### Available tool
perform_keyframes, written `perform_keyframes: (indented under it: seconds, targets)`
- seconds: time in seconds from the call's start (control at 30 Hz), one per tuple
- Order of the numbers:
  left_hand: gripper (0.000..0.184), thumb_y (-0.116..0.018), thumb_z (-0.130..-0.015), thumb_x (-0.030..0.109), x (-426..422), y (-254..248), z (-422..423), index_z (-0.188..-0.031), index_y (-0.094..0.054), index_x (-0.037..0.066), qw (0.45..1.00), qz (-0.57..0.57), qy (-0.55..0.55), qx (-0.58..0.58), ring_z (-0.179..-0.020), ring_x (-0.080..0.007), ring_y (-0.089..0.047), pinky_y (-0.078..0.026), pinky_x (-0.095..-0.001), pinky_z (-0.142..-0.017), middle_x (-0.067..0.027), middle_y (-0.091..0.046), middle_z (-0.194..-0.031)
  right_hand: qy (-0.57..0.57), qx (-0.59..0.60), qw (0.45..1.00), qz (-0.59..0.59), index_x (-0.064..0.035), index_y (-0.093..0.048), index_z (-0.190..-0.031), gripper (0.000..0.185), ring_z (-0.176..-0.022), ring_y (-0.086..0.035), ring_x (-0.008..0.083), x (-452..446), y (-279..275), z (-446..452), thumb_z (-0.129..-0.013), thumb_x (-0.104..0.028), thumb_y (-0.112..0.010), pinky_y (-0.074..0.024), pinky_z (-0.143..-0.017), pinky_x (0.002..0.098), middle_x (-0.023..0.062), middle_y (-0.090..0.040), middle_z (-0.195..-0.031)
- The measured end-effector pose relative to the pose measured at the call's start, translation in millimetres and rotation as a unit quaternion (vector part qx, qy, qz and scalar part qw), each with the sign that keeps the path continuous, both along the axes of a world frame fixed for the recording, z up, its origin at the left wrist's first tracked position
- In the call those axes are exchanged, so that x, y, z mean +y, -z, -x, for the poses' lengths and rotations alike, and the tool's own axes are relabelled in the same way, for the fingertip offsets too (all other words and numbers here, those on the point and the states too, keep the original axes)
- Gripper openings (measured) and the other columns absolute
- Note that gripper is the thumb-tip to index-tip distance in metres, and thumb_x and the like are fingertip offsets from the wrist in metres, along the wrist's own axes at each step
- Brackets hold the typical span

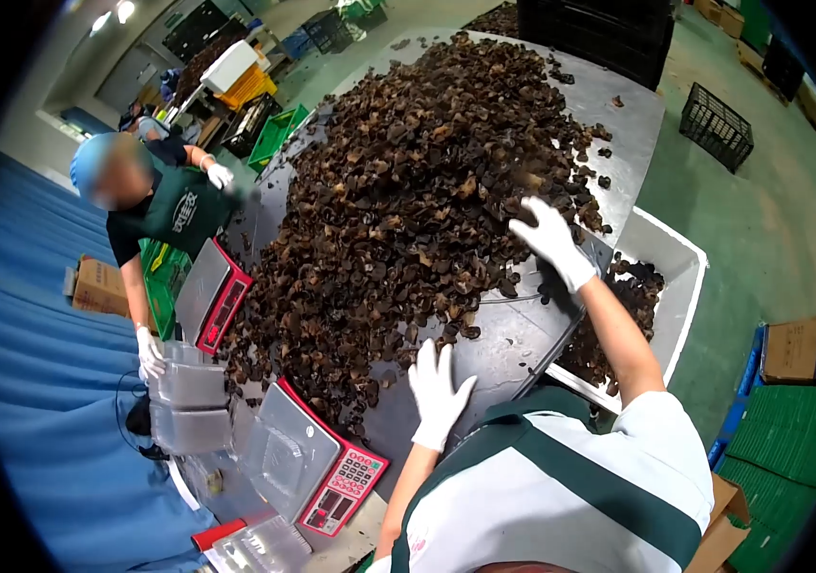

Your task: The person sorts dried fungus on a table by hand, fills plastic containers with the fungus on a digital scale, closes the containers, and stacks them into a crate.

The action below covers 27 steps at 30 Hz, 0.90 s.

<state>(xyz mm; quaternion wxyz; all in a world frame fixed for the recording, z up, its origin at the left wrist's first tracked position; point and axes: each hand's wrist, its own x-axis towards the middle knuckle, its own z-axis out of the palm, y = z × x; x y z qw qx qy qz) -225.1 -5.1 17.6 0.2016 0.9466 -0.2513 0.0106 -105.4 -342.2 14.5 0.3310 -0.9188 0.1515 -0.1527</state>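
A large heap of dark brown, curled pieces like dried wood ear mushrooms (pixel 398 191) covers the metal table (pixel 513 329). My left hand (pixel 440 390), in a white glove, is at the heap's near edge with its fingers spread and nothing in them. Farther right, my right hand (pixel 551 239), also gloved, reaches out beside the heap's right flank. Its fingers are apart, and I see nothing held. Whether either hand touches the pieces, I cannot tell. To the left of my left hand, a red scale (pixel 346 485) bears a clear plastic tray (pixel 286 458).
A white bin (pixel 680 286) with more dark pieces stands at the table's right edge. Across at left, a co-worker (pixel 169 205) in white gloves is by a second scale (pixel 226 307) and stacked clear containers (pixel 188 387). A black crate (pixel 716 127) lies on the floor.
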Motion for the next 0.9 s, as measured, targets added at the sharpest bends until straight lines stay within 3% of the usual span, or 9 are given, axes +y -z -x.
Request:
perform_keyframes:
  seconds: [0.1, 0.23, 0.33, 0.47, 0.53, 0.6, 0.7, 0.9]
  targets:
    - [0.078, -0.063, -0.080, 0.048, -31, 22, -21, -0.144, -0.036, 0.011, 0.998, -0.031, 0.059, -0.022, -0.140, -0.0358, -0.022, -0.016, -0.0581, -0.110, -0.0190, -0.021, -0.153, 0.025, 0.016, 0.999, -0.034, -0.0064, -0.044, -0.138, 0.079, -0.132, -0.038, 0.0373, -20, 4, -42, -0.080, -0.057, -0.063, -0.0328, -0.109, 0.0420, 0.0221, -0.037, -0.145]
    - [0.085, -0.064, -0.078, 0.052, -53, 37, -63, -0.146, -0.031, 0.012, 0.995, -0.057, 0.080, -0.031, -0.142, -0.0354, -0.017, -0.009, -0.0583, -0.112, -0.0187, -0.019, -0.154, 0.034, 0.019, 0.999, -0.004, -0.0068, -0.043, -0.138, 0.085, -0.131, -0.038, 0.0395, -2, 19, -66, -0.076, -0.059, -0.066, -0.0345, -0.107, 0.0444, 0.0234, -0.034, -0.146]
    - [0.079, -0.062, -0.080, 0.051, -56, 50, -83, -0.145, -0.035, 0.015, 0.993, -0.067, 0.086, -0.041, -0.142, -0.0347, -0.019, -0.013, -0.0582, -0.111, -0.0176, -0.021, -0.154, 0.040, 0.009, 0.993, 0.107, -0.0091, -0.047, -0.135, 0.080, -0.126, -0.040, 0.0378, 31, 35, -48, -0.075, -0.057, -0.067, -0.0381, -0.101, 0.0474, 0.0211, -0.034, -0.146]
    - [0.065, -0.059, -0.085, 0.047, -48, 62, -94, -0.138, -0.045, 0.013, 0.988, -0.046, 0.122, -0.077, -0.138, -0.0338, -0.027, -0.016, -0.0569, -0.111, -0.0165, -0.029, -0.150, -0.032, -0.026, 0.997, 0.063, -0.0080, -0.058, -0.121, 0.066, -0.107, -0.053, 0.0356, 66, 42, -15, -0.072, -0.050, -0.072, -0.0452, -0.089, 0.0445, 0.0215, -0.043, -0.139]
    - [0.060, -0.057, -0.086, 0.046, -43, 65, -97, -0.136, -0.048, 0.013, 0.988, -0.055, 0.121, -0.081, -0.139, -0.0321, -0.027, -0.016, -0.0571, -0.111, -0.0146, -0.031, -0.150, -0.063, -0.075, 0.990, 0.104, -0.0071, -0.063, -0.114, 0.057, -0.101, -0.056, 0.0348, 84, 36, 2, -0.071, -0.044, -0.074, -0.0474, -0.084, 0.0436, 0.0189, -0.050, -0.132]
    - [0.051, -0.064, -0.083, 0.034, -34, 61, -97, -0.127, -0.053, 0.011, 0.989, -0.030, 0.117, -0.090, -0.135, -0.0320, -0.033, -0.018, -0.0568, -0.110, -0.0148, -0.038, -0.145, -0.103, -0.110, 0.986, 0.074, -0.0082, -0.062, -0.116, 0.057, -0.101, -0.056, 0.0336, 102, 39, 14, -0.072, -0.043, -0.072, -0.0464, -0.085, 0.0431, 0.0169, -0.052, -0.130]
    - [0.054, -0.070, -0.073, 0.023, -8, 54, -95, -0.123, -0.053, 0.011, 0.992, -0.040, 0.100, -0.069, -0.132, -0.0305, -0.038, -0.018, -0.0564, -0.111, -0.0124, -0.043, -0.142, -0.168, -0.143, 0.971, 0.090, -0.0105, -0.058, -0.121, 0.059, -0.102, -0.055, 0.0316, 135, 50, 28, -0.073, -0.043, -0.071, -0.0444, -0.085, 0.0419, 0.0148, -0.055, -0.127]
    - [0.060, -0.065, -0.063, 0.008, 51, 47, -90, -0.122, -0.052, 0.009, 0.990, -0.078, 0.045, -0.108, -0.133, -0.0288, -0.038, -0.019, -0.0551, -0.111, -0.0115, -0.045, -0.141, -0.339, -0.141, 0.929, 0.043, -0.0075, -0.054, -0.125, 0.061, -0.112, -0.050, 0.0340, 196, 55, 62, -0.077, -0.043, -0.067, -0.0401, -0.094, 0.0459, 0.0187, -0.046, -0.135]
